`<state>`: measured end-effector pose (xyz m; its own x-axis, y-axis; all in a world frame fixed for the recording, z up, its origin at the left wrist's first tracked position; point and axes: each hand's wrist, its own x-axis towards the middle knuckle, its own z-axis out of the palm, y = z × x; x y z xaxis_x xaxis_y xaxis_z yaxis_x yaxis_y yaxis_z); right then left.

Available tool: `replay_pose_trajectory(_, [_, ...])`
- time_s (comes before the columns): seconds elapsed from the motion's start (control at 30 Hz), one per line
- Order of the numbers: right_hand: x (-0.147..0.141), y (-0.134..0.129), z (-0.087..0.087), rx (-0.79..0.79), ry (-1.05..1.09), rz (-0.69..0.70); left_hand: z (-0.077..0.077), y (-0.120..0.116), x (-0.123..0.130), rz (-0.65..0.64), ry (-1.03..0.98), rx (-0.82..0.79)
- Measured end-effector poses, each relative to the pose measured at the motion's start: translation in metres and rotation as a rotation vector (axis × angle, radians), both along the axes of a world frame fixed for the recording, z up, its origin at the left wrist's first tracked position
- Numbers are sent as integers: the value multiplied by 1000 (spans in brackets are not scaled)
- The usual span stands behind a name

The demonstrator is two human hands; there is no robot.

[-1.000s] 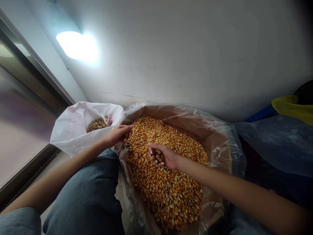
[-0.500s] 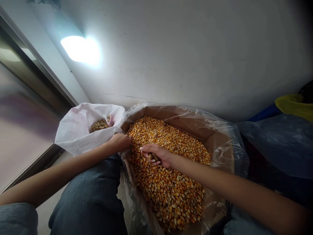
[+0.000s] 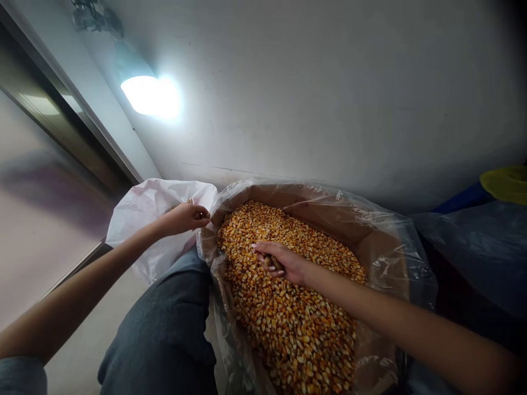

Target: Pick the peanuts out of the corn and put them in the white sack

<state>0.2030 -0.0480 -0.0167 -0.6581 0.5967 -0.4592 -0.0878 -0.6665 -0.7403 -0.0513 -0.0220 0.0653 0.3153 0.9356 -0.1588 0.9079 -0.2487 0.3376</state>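
Note:
A cardboard box lined with a clear plastic bag is filled with dried yellow-orange corn kernels. My right hand rests on the kernels, curled around peanuts in the shell. My left hand sits at the rim of a white woven sack, just left of the box, with its fingers curled. Whether it holds something small I cannot tell. The sack's contents are hidden behind my hand and the sack's folds.
My denim-covered leg lies below the sack, beside the box. A white wall rises behind the box, with a bright lamp above. A glass panel stands at left. A blue plastic sheet and yellow cloth lie at right.
My left hand has moved up and left over the sack, now hiding the peanuts inside it. My right hand has shifted slightly right, and the view has tilted.

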Motion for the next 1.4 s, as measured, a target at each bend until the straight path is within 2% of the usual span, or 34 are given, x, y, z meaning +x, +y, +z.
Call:
replay_pose_trajectory(0.07, [-1, 1, 0, -4, -22, 0, 8, 0, -3, 38, -145, -80])
replay_pose_trajectory(0.13, [-3, 0, 0, -6, -48, 0, 9, -3, 3, 77, -322, -219])
replay_pose_trajectory(0.33, [-4, -1, 5, 14, -45, -7, -9, -7, 42, 289, -998, -636])
replay_pose_trajectory(0.43, [-1, -2, 4, 15, -37, -20, -12, -6, 51, 363, -1167, -776])
replay_pose_trajectory(0.5, [1, -2, 2, 11, -48, -32, -13, -7, 52, 373, -1195, -794])
replay_pose_trajectory(0.57, [2, -2, 1, 10, -55, -30, -14, -9, 53, 353, -1120, -701])
replay_pose_trajectory(0.67, [1, -2, 1, 12, -58, -12, -17, -13, 54, 274, -903, -424])
replay_pose_trajectory(0.73, [0, -2, 3, 17, -72, -4, -19, -14, 54, 246, -853, -314])
replay_pose_trajectory(0.97, [-1, -3, 0, 97, -173, 11, -19, -12, 45, 321, -955, -397])
replay_pose_trajectory(1.03, [-2, -1, -1, 235, -302, -1, -20, -11, 40, 393, -1003, -453])
replay_pose_trajectory(1.07, [-3, 1, 0, 357, -389, -3, -21, -9, 38, 426, -1027, -482])
replay_pose_trajectory(1.17, [-12, 11, 6, 847, -650, 21, -28, -4, 31, 433, -952, -491])
replay_pose_trajectory(1.23, [-26, 17, 10, 1110, -793, 71, -36, 0, 28, 350, -690, -356])
replay_pose_trajectory(1.27, [-34, 20, 12, 1187, -866, 113, -40, 1, 27, 302, -515, -247])
replay_pose_trajectory(1.33, [-50, 24, 12, 1267, -1007, 216, -49, 4, 26, 223, -218, -47])
replay_pose_trajectory(1.4, [-61, 27, 11, 1304, -1092, 278, -57, 6, 26, 189, -91, 29])
